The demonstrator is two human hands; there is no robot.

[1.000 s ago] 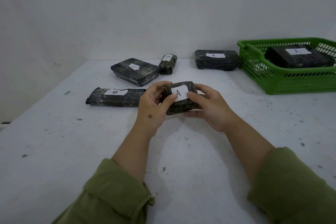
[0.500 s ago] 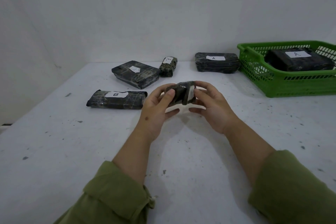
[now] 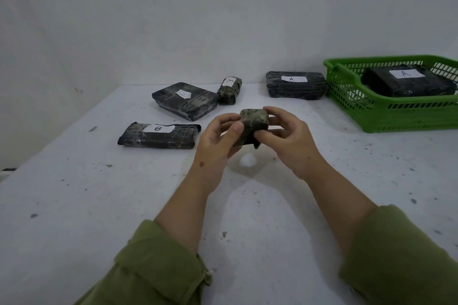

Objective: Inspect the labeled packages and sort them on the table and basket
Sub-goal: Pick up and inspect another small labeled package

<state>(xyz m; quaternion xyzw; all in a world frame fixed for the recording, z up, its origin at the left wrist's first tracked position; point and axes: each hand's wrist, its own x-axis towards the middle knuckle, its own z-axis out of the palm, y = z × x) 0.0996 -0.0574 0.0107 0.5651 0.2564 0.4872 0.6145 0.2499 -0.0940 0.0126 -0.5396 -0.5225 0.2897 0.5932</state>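
Note:
A small dark wrapped package [image 3: 252, 126] is held above the table between my left hand [image 3: 218, 141] and my right hand [image 3: 287, 138]. Its label faces away and is hidden. On the white table [image 3: 99, 205] lie a flat package marked B [image 3: 159, 135], a larger package [image 3: 186, 101] with a faint label, a small upright-lying package [image 3: 229, 90], and a package marked A [image 3: 296, 85]. The green basket [image 3: 386, 116] at the right holds a package marked A [image 3: 406, 80].
A white wall [image 3: 223, 20] rises directly behind the table's far edge. The basket stands at the far right, partly cut off by the frame. My green sleeves [image 3: 158, 272] fill the lower corners.
Both hands have turned the small package over: its A label faced me a second ago, then rolled to the side, and now faces away. The package also rose slightly.

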